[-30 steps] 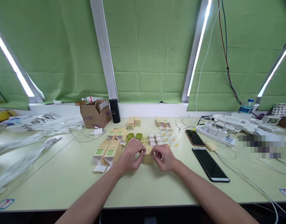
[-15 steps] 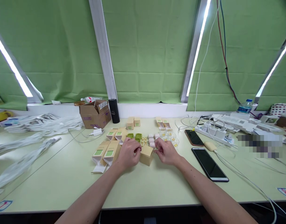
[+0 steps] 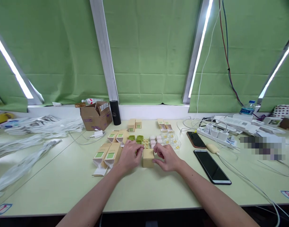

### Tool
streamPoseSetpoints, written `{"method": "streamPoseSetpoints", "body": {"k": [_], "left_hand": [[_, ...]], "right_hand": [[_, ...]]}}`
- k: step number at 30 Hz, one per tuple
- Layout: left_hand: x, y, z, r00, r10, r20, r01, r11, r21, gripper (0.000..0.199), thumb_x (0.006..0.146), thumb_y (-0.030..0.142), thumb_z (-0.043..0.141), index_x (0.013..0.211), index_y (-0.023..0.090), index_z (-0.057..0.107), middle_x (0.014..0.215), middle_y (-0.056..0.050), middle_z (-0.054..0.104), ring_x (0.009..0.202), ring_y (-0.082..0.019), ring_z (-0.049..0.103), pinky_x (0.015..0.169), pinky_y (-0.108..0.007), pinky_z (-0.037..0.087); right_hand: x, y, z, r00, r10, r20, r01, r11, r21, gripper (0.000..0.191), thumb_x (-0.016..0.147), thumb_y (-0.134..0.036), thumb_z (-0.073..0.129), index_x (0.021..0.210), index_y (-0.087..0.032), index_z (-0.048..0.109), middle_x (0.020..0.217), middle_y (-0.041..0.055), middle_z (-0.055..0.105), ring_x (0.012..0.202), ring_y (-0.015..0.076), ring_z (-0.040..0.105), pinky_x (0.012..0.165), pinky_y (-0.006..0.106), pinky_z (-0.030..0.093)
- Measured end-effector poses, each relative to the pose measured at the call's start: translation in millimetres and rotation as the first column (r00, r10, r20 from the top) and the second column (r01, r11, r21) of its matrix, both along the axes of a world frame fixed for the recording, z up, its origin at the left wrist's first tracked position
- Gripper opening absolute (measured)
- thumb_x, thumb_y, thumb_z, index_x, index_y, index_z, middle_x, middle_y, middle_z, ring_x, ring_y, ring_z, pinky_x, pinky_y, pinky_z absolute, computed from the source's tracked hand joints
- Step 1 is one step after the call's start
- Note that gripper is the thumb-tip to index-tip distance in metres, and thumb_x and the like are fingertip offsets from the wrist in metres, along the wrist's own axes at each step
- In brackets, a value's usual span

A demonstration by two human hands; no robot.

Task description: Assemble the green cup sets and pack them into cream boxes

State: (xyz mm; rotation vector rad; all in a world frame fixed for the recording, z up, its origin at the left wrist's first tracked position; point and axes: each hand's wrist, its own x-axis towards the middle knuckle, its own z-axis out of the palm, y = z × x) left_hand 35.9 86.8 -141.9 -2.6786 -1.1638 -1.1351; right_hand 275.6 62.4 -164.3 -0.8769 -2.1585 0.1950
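A small tan cardboard box (image 3: pixel 148 158) with a flat, closed top stands on the table between my hands. My left hand (image 3: pixel 131 155) is closed, its curled fingertips at the box's upper left edge. At the right side my right hand (image 3: pixel 167 157) has thumb and bent forefinger curved against the box. Just behind are small gold-coloured pieces (image 3: pixel 145 143), pale pink cylinders (image 3: pixel 152 142), green cups (image 3: pixel 139 137) and clear containers with yellow centres (image 3: pixel 174 142). Left of my left hand lie several tan cartons (image 3: pixel 113 154) with green labels and open white flaps.
Two phones, one black-screened (image 3: pixel 212 167) and one brown-edged (image 3: pixel 195 139), lie at the right beside a power strip (image 3: pixel 217 136) and cables. A brown carton (image 3: pixel 96 116) and black tumbler (image 3: pixel 115 113) stand at the back. White strips (image 3: pixel 24 164) spread over the left.
The box has turned so its front faces me squarely, and its top now looks flat. My right hand has shifted slightly, with its thumb lower on the box's side.
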Motion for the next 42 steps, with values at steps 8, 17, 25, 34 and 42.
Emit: {"method": "streamPoseSetpoints", "body": {"k": [8, 17, 25, 34, 42], "left_hand": [[-1, 1, -2.5, 0.999, -0.045, -0.003, 0.045, 0.999, 0.025, 0.026, 0.094, 0.018, 0.051, 0.068, 0.021, 0.057, 0.062, -0.001, 0.058, 0.063, -0.019, 0.051, 0.075, -0.040, 0.038], [1, 1, -3.0, 1.000, -0.021, 0.022, 0.020, 0.998, 0.056, 0.030, 0.094, 0.018, 0.049, 0.065, 0.021, 0.050, 0.059, 0.001, 0.052, 0.061, -0.018, 0.048, 0.074, -0.038, 0.039], [-1, 5, -1.2, 0.991, 0.050, 0.124, -0.057, 0.997, 0.054, 0.017, 0.098, 0.022, 0.051, 0.085, 0.020, 0.062, 0.079, -0.005, 0.066, 0.081, -0.023, 0.057, 0.082, -0.041, 0.042], [3, -8, 20.8, 0.974, -0.216, -0.062, 0.203, 0.964, -0.169, 0.051, 0.094, 0.038, 0.068, 0.141, 0.025, 0.052, 0.132, -0.013, 0.063, 0.124, -0.032, 0.051, 0.103, -0.051, 0.047], [16, -11, 35.7, 0.900, -0.208, -0.384, 0.159, 0.975, -0.156, 0.057, 0.081, 0.024, 0.076, 0.133, 0.024, 0.056, 0.125, -0.010, 0.067, 0.116, -0.034, 0.058, 0.103, -0.051, 0.042]], "right_hand": [[2, 9, -6.1, 0.991, -0.130, -0.010, 0.130, 0.991, -0.009, 0.016, 0.084, -0.018, 0.055, 0.095, -0.024, 0.045, 0.058, -0.0094, 0.048, 0.049, 0.0133, 0.043, 0.057, 0.025, 0.028], [1, 18, -12.1, 0.915, -0.376, 0.149, 0.381, 0.925, -0.008, 0.009, 0.088, -0.016, 0.054, 0.094, -0.023, 0.053, 0.065, -0.0032, 0.064, 0.056, 0.0174, 0.058, 0.059, 0.026, 0.026], [3, 19, -6.6, 0.824, -0.519, 0.227, 0.540, 0.841, -0.037, 0.015, 0.083, -0.009, 0.057, 0.090, -0.023, 0.057, 0.069, -0.0001, 0.067, 0.059, 0.0178, 0.058, 0.058, 0.027, 0.021], [3, 21, -8.1, 0.797, -0.566, 0.212, 0.583, 0.812, -0.026, 0.017, 0.083, -0.010, 0.058, 0.094, -0.023, 0.058, 0.067, -0.0002, 0.067, 0.059, 0.0191, 0.059, 0.058, 0.028, 0.020], [0, 20, -11.5, 0.810, -0.560, 0.174, 0.572, 0.820, -0.024, 0.017, 0.088, -0.013, 0.056, 0.102, -0.023, 0.058, 0.070, 0.0003, 0.070, 0.061, 0.0198, 0.063, 0.059, 0.027, 0.023]]}}
